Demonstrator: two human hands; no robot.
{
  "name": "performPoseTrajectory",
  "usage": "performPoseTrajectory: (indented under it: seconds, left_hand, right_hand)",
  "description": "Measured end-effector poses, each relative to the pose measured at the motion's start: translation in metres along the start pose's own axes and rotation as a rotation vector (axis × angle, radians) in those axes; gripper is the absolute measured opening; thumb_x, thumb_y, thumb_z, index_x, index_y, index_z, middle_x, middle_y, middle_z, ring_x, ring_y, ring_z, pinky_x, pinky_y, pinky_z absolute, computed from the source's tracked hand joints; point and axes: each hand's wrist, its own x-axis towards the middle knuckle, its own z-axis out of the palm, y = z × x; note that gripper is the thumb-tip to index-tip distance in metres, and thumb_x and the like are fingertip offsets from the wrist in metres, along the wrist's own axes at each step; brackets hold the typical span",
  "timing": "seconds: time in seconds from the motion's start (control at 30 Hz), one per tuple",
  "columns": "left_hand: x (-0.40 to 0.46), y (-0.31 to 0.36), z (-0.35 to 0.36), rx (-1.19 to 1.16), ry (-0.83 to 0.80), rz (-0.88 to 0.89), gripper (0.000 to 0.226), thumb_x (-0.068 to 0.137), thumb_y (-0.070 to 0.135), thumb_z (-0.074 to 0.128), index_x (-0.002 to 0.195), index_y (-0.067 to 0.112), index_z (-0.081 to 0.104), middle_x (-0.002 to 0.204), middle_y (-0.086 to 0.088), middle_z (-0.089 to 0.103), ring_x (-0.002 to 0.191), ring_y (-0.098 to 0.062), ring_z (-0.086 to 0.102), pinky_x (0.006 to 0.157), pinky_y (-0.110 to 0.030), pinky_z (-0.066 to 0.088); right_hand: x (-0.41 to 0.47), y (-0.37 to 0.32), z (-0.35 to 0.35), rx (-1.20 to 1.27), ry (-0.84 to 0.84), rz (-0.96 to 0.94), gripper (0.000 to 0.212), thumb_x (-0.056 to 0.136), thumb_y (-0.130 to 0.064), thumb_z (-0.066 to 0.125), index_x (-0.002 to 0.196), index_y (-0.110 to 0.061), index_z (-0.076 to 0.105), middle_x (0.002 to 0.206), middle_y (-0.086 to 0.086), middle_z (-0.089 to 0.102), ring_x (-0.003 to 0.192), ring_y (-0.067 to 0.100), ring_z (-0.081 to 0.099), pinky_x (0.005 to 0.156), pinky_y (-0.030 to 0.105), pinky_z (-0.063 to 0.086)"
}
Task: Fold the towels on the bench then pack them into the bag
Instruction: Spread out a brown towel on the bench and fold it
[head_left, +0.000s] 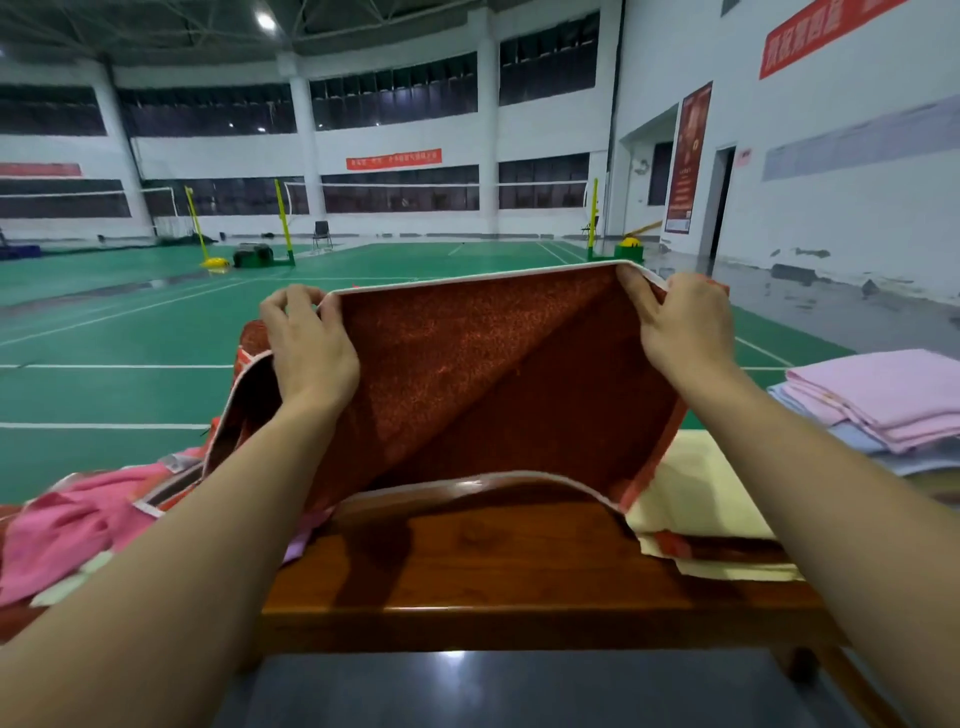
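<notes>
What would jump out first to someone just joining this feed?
The red towel held up mid-frame over the wooden bench, its top corners pinched by the left hand and right hand. Next, the folded pink and blue stack at the right, and the loose pink towels heaped on the left.

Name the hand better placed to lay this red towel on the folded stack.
Right, probably. The right hand grips the red towel nearest the folded stack; the left hand grips the far corner.
</notes>
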Motion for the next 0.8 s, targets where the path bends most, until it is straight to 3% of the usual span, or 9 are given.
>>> performPoseTrajectory:
  seconds: [0.13, 0.27, 0.57, 0.67, 0.8]
  left_hand:
    - [0.002, 0.015, -0.011, -0.015, 0.020, 0.065, 0.029, 0.108, 0.029, 0.045, 0.118, 0.004, 0.054, 0.135, -0.018, 0.039, 0.124, -0.030, 0.044, 0.104, -0.027, 0.030]
    - [-0.002, 0.026, -0.024, -0.026, 0.065, 0.154, 0.027, 0.106, 0.028, 0.048, 0.112, 0.003, 0.056, 0.131, -0.022, 0.042, 0.124, -0.035, 0.045, 0.109, -0.033, 0.031]
    - [-0.027, 0.095, -0.069, -0.021, 0.385, 0.335, 0.031, 0.105, 0.034, 0.044, 0.112, 0.008, 0.058, 0.147, -0.019, 0.038, 0.143, -0.028, 0.035, 0.118, -0.031, 0.026]
    - [-0.029, 0.098, -0.066, 0.085, 0.358, 0.343, 0.031, 0.104, 0.035, 0.045, 0.114, 0.009, 0.058, 0.149, -0.016, 0.037, 0.143, -0.027, 0.035, 0.115, -0.033, 0.029]
    - [-0.029, 0.066, -0.037, 0.209, 0.221, 0.274, 0.031, 0.104, 0.034, 0.048, 0.114, 0.007, 0.060, 0.147, -0.015, 0.038, 0.139, -0.030, 0.038, 0.107, -0.045, 0.038]
  right_hand:
    - [-0.003, -0.005, -0.026, -0.033, 0.062, -0.002, 0.071, 0.092, -0.076, 0.036, 0.080, -0.007, 0.051, 0.084, 0.011, 0.046, 0.100, 0.038, 0.049, 0.081, 0.046, 0.038]
    - [-0.007, -0.007, -0.053, -0.026, 0.113, -0.016, 0.065, 0.091, -0.075, 0.042, 0.083, -0.011, 0.047, 0.086, 0.011, 0.050, 0.101, 0.036, 0.048, 0.080, 0.044, 0.037]
    - [-0.026, -0.029, -0.138, -0.066, 0.390, -0.083, 0.055, 0.095, -0.071, 0.045, 0.088, -0.016, 0.049, 0.091, 0.010, 0.052, 0.105, 0.033, 0.047, 0.089, 0.045, 0.036]
    - [-0.024, -0.026, -0.138, -0.131, 0.404, -0.081, 0.061, 0.095, -0.070, 0.046, 0.093, -0.010, 0.060, 0.102, 0.019, 0.062, 0.110, 0.036, 0.048, 0.096, 0.046, 0.036]
    - [-0.025, -0.002, -0.100, -0.231, 0.259, -0.062, 0.065, 0.091, -0.071, 0.050, 0.094, -0.008, 0.064, 0.102, 0.021, 0.064, 0.107, 0.038, 0.049, 0.094, 0.048, 0.038]
